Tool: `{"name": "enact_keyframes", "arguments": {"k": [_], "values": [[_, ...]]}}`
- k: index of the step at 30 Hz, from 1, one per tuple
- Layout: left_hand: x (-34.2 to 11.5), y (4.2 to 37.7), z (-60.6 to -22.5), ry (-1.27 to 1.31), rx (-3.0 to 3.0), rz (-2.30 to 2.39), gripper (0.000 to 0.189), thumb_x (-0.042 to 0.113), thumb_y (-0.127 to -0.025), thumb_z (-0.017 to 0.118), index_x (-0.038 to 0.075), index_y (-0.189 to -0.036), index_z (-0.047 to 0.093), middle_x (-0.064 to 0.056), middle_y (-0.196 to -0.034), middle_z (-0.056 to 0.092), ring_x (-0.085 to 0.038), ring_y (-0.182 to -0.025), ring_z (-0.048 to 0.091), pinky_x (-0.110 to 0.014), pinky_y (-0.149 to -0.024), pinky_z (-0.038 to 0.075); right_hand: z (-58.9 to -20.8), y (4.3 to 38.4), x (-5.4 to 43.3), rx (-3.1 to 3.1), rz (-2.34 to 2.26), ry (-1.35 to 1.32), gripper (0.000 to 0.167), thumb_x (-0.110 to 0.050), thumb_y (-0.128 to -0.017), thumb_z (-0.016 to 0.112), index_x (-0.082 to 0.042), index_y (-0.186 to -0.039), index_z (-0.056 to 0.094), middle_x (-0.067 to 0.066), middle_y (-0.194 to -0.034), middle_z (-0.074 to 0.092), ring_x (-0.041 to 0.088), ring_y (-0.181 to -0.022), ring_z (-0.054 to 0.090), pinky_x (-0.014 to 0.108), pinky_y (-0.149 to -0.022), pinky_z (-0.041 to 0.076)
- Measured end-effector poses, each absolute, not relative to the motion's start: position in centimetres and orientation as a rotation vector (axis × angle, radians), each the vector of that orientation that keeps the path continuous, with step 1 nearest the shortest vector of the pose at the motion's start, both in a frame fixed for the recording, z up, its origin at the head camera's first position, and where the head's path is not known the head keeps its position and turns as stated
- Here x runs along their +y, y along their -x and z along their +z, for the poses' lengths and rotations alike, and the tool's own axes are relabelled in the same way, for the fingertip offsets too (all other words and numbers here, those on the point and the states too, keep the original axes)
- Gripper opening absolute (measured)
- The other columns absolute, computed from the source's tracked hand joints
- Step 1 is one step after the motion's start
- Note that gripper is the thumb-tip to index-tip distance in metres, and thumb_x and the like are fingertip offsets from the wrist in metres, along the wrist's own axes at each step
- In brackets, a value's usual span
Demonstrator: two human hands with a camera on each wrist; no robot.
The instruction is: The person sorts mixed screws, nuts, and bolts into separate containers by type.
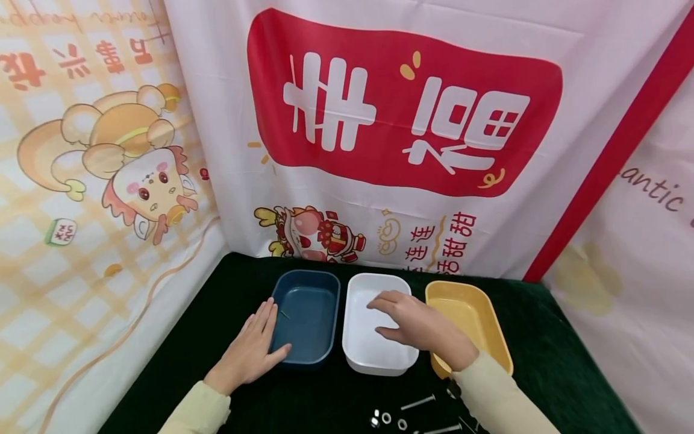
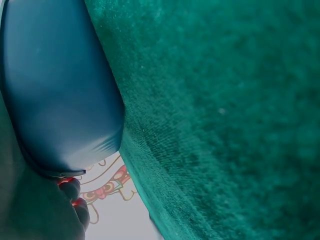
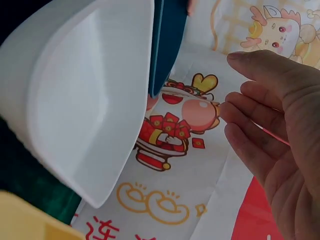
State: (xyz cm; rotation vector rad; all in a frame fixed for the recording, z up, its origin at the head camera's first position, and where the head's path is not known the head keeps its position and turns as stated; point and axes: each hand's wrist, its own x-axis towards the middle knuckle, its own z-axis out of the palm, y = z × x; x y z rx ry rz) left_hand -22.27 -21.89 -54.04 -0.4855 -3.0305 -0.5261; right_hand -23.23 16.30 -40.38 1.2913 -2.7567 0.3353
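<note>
Along the left rim of a blue tray point(image 1: 311, 322), my left hand point(image 1: 250, 349) rests with straight fingers, the thumb reaching over the near left corner. The left wrist view has the tray's outer wall point(image 2: 60, 90) close up, with fingertips point(image 2: 72, 189) at its far end. My right hand point(image 1: 417, 322) hovers over a white tray point(image 1: 360, 355), fingers loosely bent and apart. Between its thumb and fingers nothing shows in the right wrist view, where the hand point(image 3: 285, 115) is beside the white tray point(image 3: 95, 100). A small thin sliver point(image 1: 284, 314) shows in the blue tray.
To the right stands a yellow tray point(image 1: 496, 328), partly behind the right forearm. Bolts point(image 1: 417, 402) and nuts point(image 1: 387, 417) lie on the dark green cloth point(image 1: 314, 401) near the front. A printed curtain point(image 1: 228, 120) hangs behind the trays, with others at both sides.
</note>
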Motion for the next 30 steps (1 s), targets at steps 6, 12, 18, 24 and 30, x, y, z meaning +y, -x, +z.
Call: {"name": "enact_keyframes", "arguments": {"k": [6, 12, 18, 24, 30], "values": [[-21.8, 22.4, -53.9, 0.494, -3.032, -0.534, 0.104, 0.071, -0.100, 0.051, 0.000, -0.167, 0.016, -0.017, -0.178, 0.009, -0.040, -0.165, 0.012, -0.063, -0.131, 0.020, -40.6, 21.6, 19.5, -2.824, 0.309, -1.222, 0.038, -0.021, -0.092, 0.083, -0.009, -0.127, 0.072, 0.007, -0.123, 0.073, 0.019, -0.107, 0.071, 0.035, -0.092, 0.064], [-21.8, 22.4, -53.8, 0.476, -3.040, -0.519, 0.105, 0.072, -0.100, 0.051, 0.000, -0.167, 0.016, -0.017, -0.178, 0.009, -0.040, -0.165, 0.013, -0.064, -0.131, 0.020, -40.4, 19.9, 22.4, -2.881, 0.292, -1.165, 0.040, -0.022, -0.089, 0.085, -0.011, -0.125, 0.073, 0.005, -0.123, 0.074, 0.020, -0.108, 0.072, 0.037, -0.093, 0.064], [-21.8, 22.5, -53.8, 0.480, -3.037, -0.523, 0.104, 0.070, -0.100, 0.051, -0.001, -0.167, 0.016, -0.017, -0.178, 0.009, -0.040, -0.165, 0.012, -0.064, -0.131, 0.020, -40.2, 18.1, 25.1, -2.892, 0.294, -1.189, 0.039, -0.023, -0.089, 0.086, -0.015, -0.124, 0.073, 0.001, -0.121, 0.074, 0.019, -0.107, 0.072, 0.039, -0.091, 0.064], [-21.7, 22.5, -53.6, 0.471, -3.043, -0.524, 0.103, 0.068, -0.100, 0.053, 0.000, -0.167, 0.017, -0.017, -0.178, 0.009, -0.040, -0.165, 0.012, -0.064, -0.131, 0.020, -40.4, 16.6, 27.5, -2.974, 0.318, -1.205, 0.038, -0.028, -0.090, 0.085, -0.019, -0.124, 0.073, -0.001, -0.121, 0.075, 0.017, -0.105, 0.072, 0.037, -0.089, 0.065], [-21.7, 22.4, -53.5, 0.463, -3.047, -0.515, 0.101, 0.064, -0.100, 0.057, 0.000, -0.167, 0.017, -0.017, -0.178, 0.009, -0.041, -0.165, 0.014, -0.064, -0.130, 0.020, -41.4, 15.5, 29.5, -3.145, 0.365, -1.184, 0.037, -0.034, -0.092, 0.082, -0.018, -0.125, 0.073, -0.002, -0.119, 0.074, 0.010, -0.099, 0.069, 0.038, -0.087, 0.065]]}}
